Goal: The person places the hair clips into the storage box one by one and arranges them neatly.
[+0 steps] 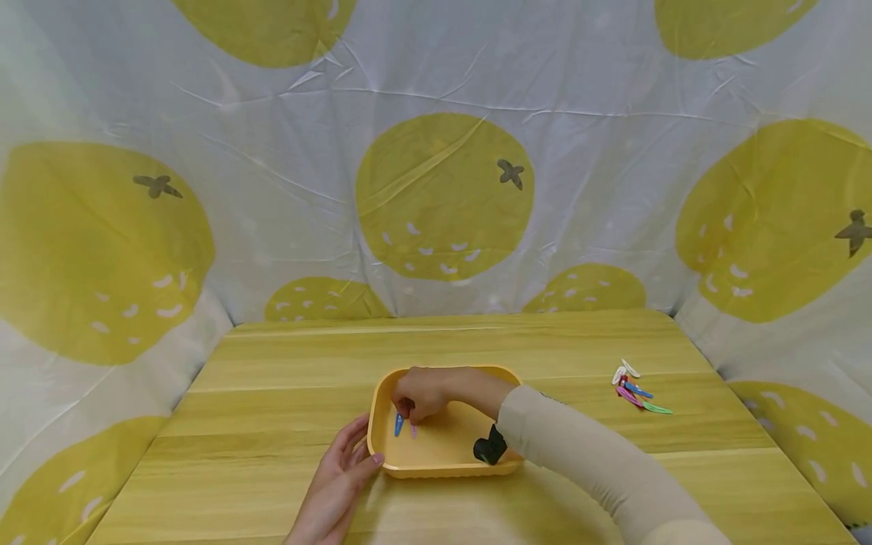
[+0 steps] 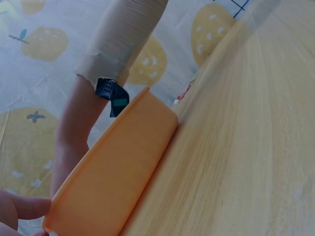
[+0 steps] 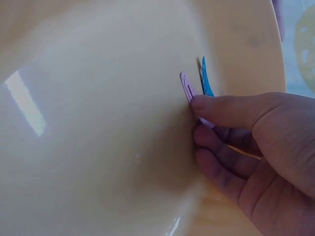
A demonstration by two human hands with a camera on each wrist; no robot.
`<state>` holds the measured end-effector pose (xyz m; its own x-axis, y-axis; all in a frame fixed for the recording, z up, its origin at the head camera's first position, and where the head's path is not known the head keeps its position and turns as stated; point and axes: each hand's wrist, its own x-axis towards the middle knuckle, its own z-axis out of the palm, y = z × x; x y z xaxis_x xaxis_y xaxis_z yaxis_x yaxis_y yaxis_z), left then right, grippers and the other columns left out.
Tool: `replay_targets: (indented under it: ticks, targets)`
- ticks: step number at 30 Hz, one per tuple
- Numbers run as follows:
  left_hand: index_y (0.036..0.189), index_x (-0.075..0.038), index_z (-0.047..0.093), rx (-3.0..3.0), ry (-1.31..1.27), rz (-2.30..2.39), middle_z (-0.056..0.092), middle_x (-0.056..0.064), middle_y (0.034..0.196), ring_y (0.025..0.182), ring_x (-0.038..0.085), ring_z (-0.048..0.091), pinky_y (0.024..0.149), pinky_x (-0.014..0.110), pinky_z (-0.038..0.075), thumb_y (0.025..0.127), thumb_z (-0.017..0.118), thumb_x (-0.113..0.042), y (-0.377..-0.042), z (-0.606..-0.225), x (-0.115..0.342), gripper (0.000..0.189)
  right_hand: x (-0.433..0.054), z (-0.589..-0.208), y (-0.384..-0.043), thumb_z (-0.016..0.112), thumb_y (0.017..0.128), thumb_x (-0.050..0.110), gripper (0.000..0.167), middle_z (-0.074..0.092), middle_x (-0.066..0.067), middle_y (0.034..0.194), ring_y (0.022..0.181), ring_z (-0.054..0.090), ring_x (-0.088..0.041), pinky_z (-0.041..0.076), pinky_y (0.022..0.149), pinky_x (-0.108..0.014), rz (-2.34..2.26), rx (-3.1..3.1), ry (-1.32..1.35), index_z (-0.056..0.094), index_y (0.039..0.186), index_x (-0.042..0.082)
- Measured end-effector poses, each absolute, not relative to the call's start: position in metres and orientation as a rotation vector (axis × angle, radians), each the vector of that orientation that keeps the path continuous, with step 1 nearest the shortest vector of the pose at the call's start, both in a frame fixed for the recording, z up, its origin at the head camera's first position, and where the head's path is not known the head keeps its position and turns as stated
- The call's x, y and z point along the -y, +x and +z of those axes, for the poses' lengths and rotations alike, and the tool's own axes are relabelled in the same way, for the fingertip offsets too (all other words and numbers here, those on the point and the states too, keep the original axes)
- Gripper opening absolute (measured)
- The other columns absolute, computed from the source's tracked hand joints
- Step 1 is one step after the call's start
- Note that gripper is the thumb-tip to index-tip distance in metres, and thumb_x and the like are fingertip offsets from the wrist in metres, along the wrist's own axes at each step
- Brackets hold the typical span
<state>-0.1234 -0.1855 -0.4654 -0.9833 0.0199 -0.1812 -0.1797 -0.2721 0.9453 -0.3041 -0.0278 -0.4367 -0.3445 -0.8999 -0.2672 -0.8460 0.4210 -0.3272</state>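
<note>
A yellow plastic tray (image 1: 443,471) sits on the table, and its outer wall (image 2: 110,172) fills the middle of the left wrist view. My left hand (image 1: 337,473) grips its left edge, thumb at the near corner and fingers along the side. Inside, my right hand (image 1: 424,395) pinches a pink snap hair clip (image 3: 187,88) between thumb and fingers, low over the tray floor. A blue hair clip (image 3: 206,81) stands just beside it, close to the tray's end wall; its lower end is hidden behind the thumb.
On the right of the table (image 1: 272,378) lies a small pile of hair clips (image 1: 630,390) in white, red, blue, pink and green. A dark wrist device (image 1: 490,446) hangs from my right wrist over the tray. Patterned cloth (image 1: 443,197) encloses the table's back and sides.
</note>
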Motion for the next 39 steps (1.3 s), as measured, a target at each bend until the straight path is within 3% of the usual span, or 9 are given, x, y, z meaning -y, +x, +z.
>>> replay_targets:
  ticks: [16, 28, 39]
  targets:
    - [0.159, -0.001, 0.024, -1.809, -0.176, 2.405, 0.021, 0.022, 0.165, 0.15, 0.044, 0.021, 0.112, 0.04, 0.042, 0.097, 0.059, 0.01, -0.123, -0.466, 0.187, 0.072, 0.032, -0.431, -0.297, 0.08, 0.09, 0.011, 0.013, 0.057, 0.01, 0.077, 0.072, 0.051, -0.007, 0.041, 0.062, -0.016, -0.098, -2.353, -1.478, 0.068, 0.088, 0.014]
    - [0.16, 0.003, 0.019, -1.849, -0.148, 2.391, 0.017, 0.027, 0.165, 0.15, 0.048, 0.019, 0.111, 0.038, 0.044, 0.097, 0.058, 0.01, -0.122, -0.469, 0.186, 0.075, 0.033, -0.436, -0.297, 0.085, 0.088, 0.02, 0.025, 0.055, 0.011, 0.075, 0.069, 0.05, -0.005, 0.039, 0.06, -0.015, -0.075, -2.398, -1.465, 0.061, 0.083, 0.018]
    - [0.16, 0.003, 0.019, -1.851, -0.141, 2.405, 0.016, 0.028, 0.165, 0.15, 0.048, 0.018, 0.109, 0.036, 0.045, 0.096, 0.058, 0.011, -0.122, -0.469, 0.186, 0.075, 0.018, -0.423, -0.303, 0.083, 0.09, 0.016, 0.015, 0.061, 0.013, 0.082, 0.075, 0.056, -0.003, 0.046, 0.066, -0.014, -0.213, -2.279, -1.548, 0.072, 0.099, 0.011]
